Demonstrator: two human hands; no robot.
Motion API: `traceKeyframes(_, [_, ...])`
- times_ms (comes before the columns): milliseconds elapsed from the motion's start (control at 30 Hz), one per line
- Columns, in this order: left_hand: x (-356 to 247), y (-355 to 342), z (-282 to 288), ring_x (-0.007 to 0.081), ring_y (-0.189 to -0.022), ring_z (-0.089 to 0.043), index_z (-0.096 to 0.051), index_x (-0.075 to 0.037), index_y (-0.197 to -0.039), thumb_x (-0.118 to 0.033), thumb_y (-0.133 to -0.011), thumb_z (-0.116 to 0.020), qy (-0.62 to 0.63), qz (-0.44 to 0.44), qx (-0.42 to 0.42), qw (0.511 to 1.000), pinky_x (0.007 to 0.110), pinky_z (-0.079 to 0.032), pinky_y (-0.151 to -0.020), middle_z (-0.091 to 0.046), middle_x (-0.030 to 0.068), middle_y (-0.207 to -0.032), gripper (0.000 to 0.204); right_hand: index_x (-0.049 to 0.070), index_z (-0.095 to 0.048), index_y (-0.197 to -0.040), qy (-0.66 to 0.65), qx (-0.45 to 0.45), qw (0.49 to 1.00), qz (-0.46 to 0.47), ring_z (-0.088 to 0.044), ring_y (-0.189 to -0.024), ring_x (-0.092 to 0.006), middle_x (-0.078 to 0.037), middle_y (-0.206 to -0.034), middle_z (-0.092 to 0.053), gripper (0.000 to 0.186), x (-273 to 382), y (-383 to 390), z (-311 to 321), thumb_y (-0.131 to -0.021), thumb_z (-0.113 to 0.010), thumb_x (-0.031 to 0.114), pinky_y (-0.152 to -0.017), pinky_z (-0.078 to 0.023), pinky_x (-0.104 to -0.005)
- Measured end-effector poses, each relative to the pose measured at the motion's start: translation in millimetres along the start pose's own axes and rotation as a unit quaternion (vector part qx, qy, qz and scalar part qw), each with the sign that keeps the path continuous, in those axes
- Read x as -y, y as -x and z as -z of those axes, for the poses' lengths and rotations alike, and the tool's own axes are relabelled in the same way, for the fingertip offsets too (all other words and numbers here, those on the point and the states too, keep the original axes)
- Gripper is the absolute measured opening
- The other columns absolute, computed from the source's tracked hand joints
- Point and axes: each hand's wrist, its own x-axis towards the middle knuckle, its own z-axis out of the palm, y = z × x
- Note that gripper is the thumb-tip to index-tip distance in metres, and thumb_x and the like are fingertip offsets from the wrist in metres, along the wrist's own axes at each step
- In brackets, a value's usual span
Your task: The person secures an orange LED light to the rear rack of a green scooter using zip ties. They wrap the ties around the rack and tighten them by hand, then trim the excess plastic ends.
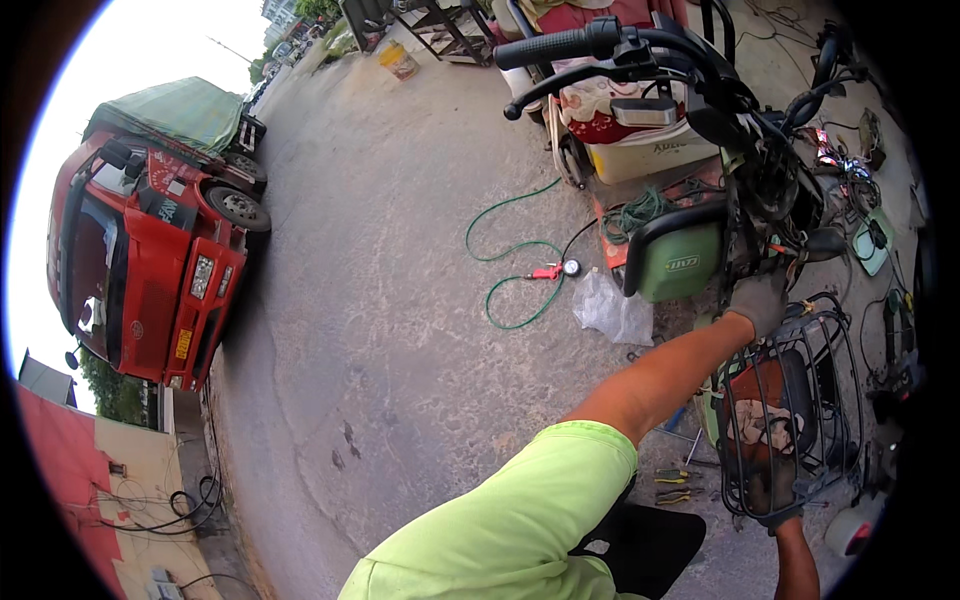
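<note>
Black wire basket sits at lower right of the head view, mounted on the front of a dark electric scooter, a rag-like lump inside it. Left hand, grey-gloved, arm in lime-green sleeve, reaches up to the basket's top rear edge where it meets the scooter frame; fingers curled there, but whether they clamp the wire or the frame, cannot tell. Right hand, dark-gloved, comes in from the bottom edge and is closed around the basket's lower front rim. So the basket lies between the two hands, left above, right below. Green panel of the scooter just left of the left hand. Crumpled clear plastic bag on the concrete nearby, green air hose with red gauge beyond it. Yellow-handled pliers on the ground under the left forearm. Red truck parked well apart at left.
</note>
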Motion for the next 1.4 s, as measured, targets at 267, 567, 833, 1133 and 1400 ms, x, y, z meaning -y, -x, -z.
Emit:
traceKeyframes(267, [-76, -20, 152, 0.0428, -0.088, -0.068, -0.057, -0.004, -0.125, -0.023, -0.091, -0.062, 0.010, -0.008, 0.074, 0.997, 0.051, -0.053, -0.082, -0.068, 0.0236, -0.095, 0.040, 0.013, -0.066, -0.097, 0.033, -0.008, 0.999, -0.043, -0.064, -0.069, -0.0385, -0.012, -0.074, -0.064, 0.026, 24, -31, 19, -0.079, -0.070, 0.032, -0.067, -0.050, -0.0516])
traceKeyframes(567, [-165, -88, 336, 0.0222, -0.086, -0.073, -0.071, 0.003, -0.112, 0.000, -0.090, -0.070, -0.025, -0.202, -0.129, 0.971, 0.032, -0.057, -0.075, -0.073, 0.0169, -0.099, 0.022, 0.014, -0.071, -0.088, 0.010, 0.070, 0.987, -0.142, -0.069, -0.073, -0.0358, -0.012, -0.078, -0.070, 0.021, 25, -43, 64, -0.078, -0.071, 0.032, -0.067, -0.052, -0.0490])
traceKeyframes(833, [-83, -163, 381, 0.0331, -0.084, -0.068, -0.074, -0.006, -0.096, -0.035, -0.093, -0.066, -0.242, -0.009, -0.102, 0.965, 0.046, -0.051, -0.079, -0.070, 0.0144, -0.091, 0.030, 0.013, -0.071, -0.091, 0.020, 0.114, 0.983, -0.143, -0.068, -0.083, -0.0402, -0.016, -0.087, -0.071, 0.035, 15, -37, 46, -0.076, -0.074, 0.044, -0.076, -0.049, -0.0543])
traceKeyframes(1133, [-121, -194, 383, 0.0297, -0.093, -0.072, -0.076, -0.012, -0.103, -0.057, -0.088, -0.066, -0.386, 0.027, 0.209, 0.898, 0.042, -0.049, -0.089, -0.076, 0.0113, -0.095, 0.048, 0.012, -0.072, -0.086, 0.024, 0.017, 0.990, -0.135, -0.069, -0.085, -0.0375, -0.017, -0.087, -0.071, 0.023, 15, -36, 41, -0.077, -0.072, 0.033, -0.078, -0.052, -0.0512])
traceKeyframes(1400, [-58, -191, 383, 0.0298, -0.072, -0.071, -0.072, -0.006, -0.091, -0.044, -0.086, -0.073, -0.294, 0.068, 0.219, 0.928, 0.044, -0.052, -0.068, -0.072, 0.0141, -0.076, 0.038, 0.014, -0.073, -0.089, -0.043, 0.016, 0.985, -0.165, -0.068, -0.086, -0.0375, -0.017, -0.090, -0.071, 0.023, 3, -58, 23, -0.076, -0.073, 0.033, -0.079, -0.050, -0.0509])
